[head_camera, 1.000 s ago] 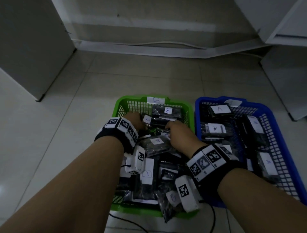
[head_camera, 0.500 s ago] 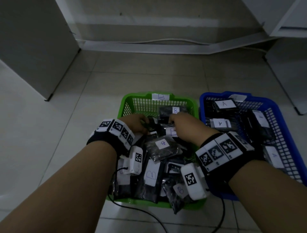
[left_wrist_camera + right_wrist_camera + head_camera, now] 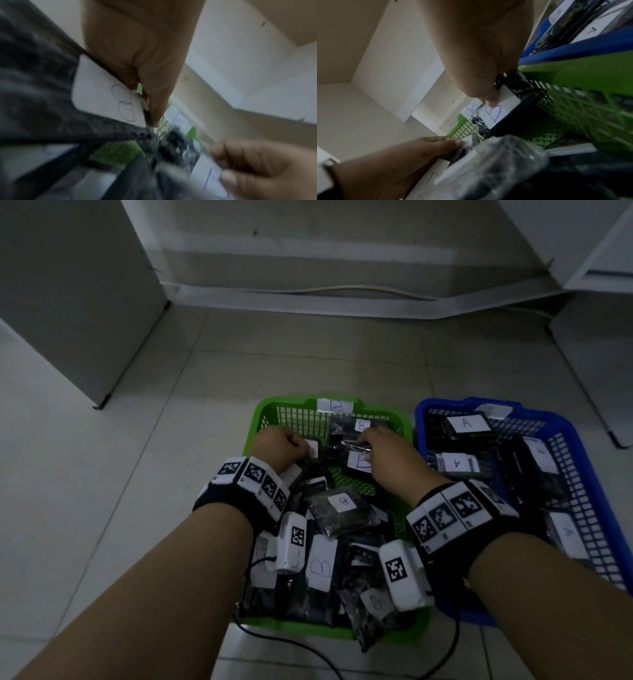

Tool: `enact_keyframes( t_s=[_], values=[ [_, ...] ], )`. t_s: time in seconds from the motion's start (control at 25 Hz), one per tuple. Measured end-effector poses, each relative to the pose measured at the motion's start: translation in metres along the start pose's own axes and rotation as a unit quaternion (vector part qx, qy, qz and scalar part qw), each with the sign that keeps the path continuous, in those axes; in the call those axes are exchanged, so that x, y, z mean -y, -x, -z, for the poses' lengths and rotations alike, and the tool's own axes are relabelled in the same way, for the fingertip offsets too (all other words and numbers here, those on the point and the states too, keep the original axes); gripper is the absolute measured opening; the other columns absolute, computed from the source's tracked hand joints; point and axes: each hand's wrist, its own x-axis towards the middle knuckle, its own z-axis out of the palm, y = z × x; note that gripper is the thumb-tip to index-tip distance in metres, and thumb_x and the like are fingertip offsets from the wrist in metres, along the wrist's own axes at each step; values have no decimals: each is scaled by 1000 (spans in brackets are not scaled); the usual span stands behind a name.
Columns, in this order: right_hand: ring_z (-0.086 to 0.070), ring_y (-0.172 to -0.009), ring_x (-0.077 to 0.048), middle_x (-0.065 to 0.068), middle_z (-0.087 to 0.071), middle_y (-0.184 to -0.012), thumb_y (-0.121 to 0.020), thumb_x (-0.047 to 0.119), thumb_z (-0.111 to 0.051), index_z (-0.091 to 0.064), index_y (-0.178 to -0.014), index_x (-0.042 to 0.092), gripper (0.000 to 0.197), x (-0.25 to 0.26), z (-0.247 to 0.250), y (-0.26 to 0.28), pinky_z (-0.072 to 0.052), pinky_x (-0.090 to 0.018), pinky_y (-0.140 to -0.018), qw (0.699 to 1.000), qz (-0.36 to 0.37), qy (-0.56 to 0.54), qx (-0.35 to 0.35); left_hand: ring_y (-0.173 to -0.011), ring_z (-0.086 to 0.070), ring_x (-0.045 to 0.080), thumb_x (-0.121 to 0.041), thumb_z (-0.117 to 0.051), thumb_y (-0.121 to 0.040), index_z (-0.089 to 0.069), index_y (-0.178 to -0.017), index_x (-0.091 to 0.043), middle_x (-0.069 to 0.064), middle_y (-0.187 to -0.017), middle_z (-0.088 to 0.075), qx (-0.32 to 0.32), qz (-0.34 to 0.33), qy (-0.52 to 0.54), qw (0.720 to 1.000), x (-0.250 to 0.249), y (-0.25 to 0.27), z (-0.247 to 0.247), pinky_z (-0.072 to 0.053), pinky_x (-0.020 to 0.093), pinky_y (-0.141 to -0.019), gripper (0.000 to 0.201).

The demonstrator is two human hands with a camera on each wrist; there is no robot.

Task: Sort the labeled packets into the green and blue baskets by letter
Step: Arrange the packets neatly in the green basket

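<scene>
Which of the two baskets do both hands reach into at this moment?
The green basket, tagged B, on the left. Both the left hand and right hand are inside it; the blue basket holds A packets, untouched.

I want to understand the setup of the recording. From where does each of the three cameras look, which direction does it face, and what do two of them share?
Head: sits above, looks forward and down at the green basket and blue basket on the floor; both forearms, left hand and right hand show.
Left wrist: looks along the left hand at a packet labeled B it pinches; the other hand's fingers show.
Right wrist: looks along the right hand at another B packet inside the green basket; the left hand shows.
Shared: both wrist views show both hands and green mesh.
</scene>
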Motion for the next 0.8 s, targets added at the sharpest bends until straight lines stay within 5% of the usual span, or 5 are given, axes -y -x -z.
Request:
enact_keyframes(
  t_s=[0.2,0.32,0.56,0.8],
  values=[
    [-51,-110,-30,-15,-50,-123,-91,-2,-49,-51,-126,7,37,0,8,11,-38,-29,-82,999,-26,-10,-42,-84,-68,19,-16,-70,-77,-67,-75,-21,4,-87,-73,-85,-26,178,980,-7,2,15,-55,34,-84,6],
    [-52,-108,-32,-17,-52,-120,-90,0,-50,-52,-124,4,34,1,14,20,-41,-31,-80,997,-58,-5,-59,-78,-67,21,-6,-72,-79,-69,-84,-16,11,-85,-70,-37,-63,309,948,-34,3,13,-56,36,-83,11],
    [-55,-106,-31,-19,-54,-122,-95,6,-47,-55,-122,2,28,2,13,25,-37,-27,-75,998,-44,18,46,-101,-66,15,-9,-70,-81,-69,-112,-13,7,-107,-71,81,-95,209,970,-70,-25,-26,-50,37,-98,31],
    [-51,-110,-30,-18,-48,-127,-96,4,-45,-53,-125,3,31,0,15,24,-39,-27,-82,997,-57,32,28,-103,-63,10,-21,-71,-82,-73,-102,-18,-1,-105,-71,79,-110,163,977,-69,-22,-22,-47,28,-97,21]
  ],
)
